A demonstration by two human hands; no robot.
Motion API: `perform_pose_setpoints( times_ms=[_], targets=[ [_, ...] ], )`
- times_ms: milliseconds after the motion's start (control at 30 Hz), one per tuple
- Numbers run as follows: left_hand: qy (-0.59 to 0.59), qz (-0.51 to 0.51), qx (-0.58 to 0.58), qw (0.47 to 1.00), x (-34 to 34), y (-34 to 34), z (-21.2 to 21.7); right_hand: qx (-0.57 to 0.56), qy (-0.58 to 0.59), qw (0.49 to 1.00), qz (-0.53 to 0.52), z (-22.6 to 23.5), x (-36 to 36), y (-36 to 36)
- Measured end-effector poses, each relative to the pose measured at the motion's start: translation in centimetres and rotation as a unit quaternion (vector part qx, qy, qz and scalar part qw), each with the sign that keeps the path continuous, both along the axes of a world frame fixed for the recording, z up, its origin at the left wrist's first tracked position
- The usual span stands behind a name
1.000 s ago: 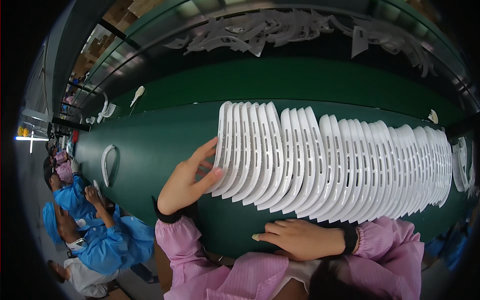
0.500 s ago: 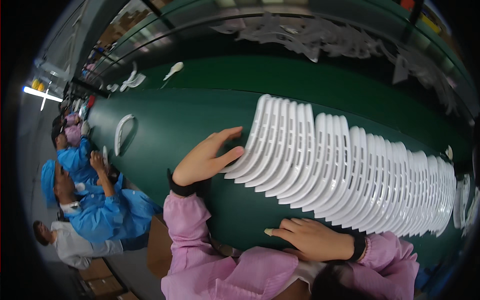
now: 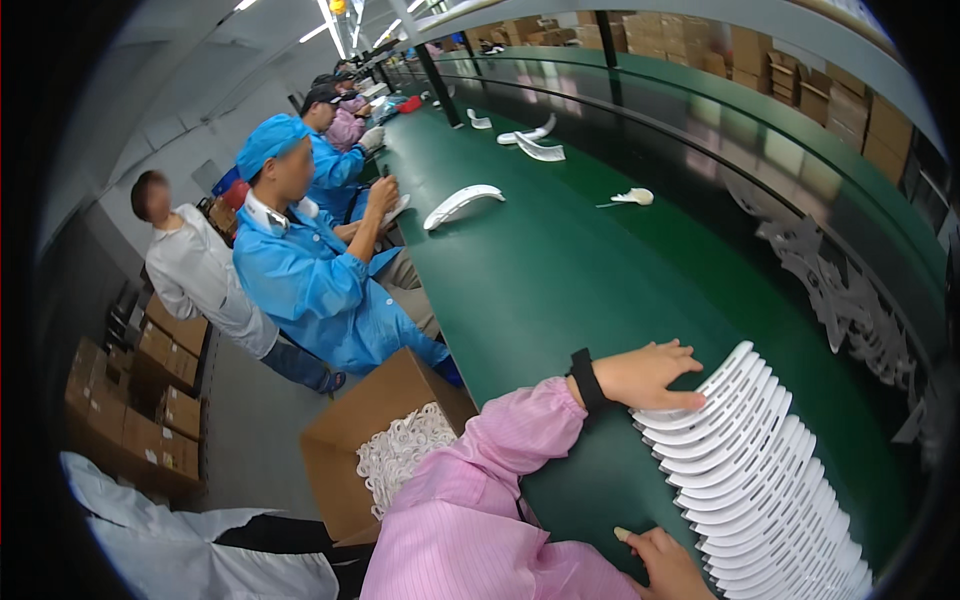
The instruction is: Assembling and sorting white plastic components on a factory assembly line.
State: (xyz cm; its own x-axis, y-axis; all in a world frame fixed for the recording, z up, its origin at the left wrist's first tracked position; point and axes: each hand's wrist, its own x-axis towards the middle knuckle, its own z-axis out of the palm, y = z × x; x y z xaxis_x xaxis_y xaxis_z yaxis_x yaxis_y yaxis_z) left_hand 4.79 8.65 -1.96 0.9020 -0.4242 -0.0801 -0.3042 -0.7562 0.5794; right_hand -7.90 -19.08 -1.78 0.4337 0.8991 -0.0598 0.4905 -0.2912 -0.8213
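In the head view we see a long row of white curved plastic pieces [image 3: 760, 480] standing on edge, packed one against the next, along the green worktop [image 3: 560, 270] toward the lower right; our left hand [image 3: 645, 375] lies flat with fingers spread wide against the near end of that row, gripping nothing, a black wristband just behind it on the pink sleeve; our right hand [image 3: 665, 562] sits at the bottom edge, just beside the row's near side, and we cannot tell how wide it is; below the worktop edge stands an open cardboard box [image 3: 385, 450] of white rings; further along the worktop lies a single white curved piece [image 3: 462, 203]; a person in a blue coat and cap [image 3: 300, 270] sits at the left.
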Motion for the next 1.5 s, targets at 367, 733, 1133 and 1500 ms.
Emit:
perform_pose_setpoints(
  times_ms=[367, 733, 1133, 1500],
  targets=[
    [0.016, 0.003, 0.009, 1.0, -0.3, -0.1, 0.6, 0.024, -0.019, 0.999, -0.01, 1.3, 0.1, 1.1],
    [0.003, 0.02, 0.009, 1.0, -0.4, 0.0, 0.8, -0.069, 0.006, 0.998, -0.001, 1.8, -0.1, 1.9],
    [-0.009, 0.027, 0.022, 0.999, -0.6, -0.1, 0.4, -0.053, -0.154, 0.986, 0.018, 2.2, -1.4, 2.5],
    [-0.023, 0.047, 0.006, 0.999, -0.8, -0.1, -0.4, -0.09, -0.109, 0.989, 0.035, 2.3, -1.7, 3.1]
  ],
)
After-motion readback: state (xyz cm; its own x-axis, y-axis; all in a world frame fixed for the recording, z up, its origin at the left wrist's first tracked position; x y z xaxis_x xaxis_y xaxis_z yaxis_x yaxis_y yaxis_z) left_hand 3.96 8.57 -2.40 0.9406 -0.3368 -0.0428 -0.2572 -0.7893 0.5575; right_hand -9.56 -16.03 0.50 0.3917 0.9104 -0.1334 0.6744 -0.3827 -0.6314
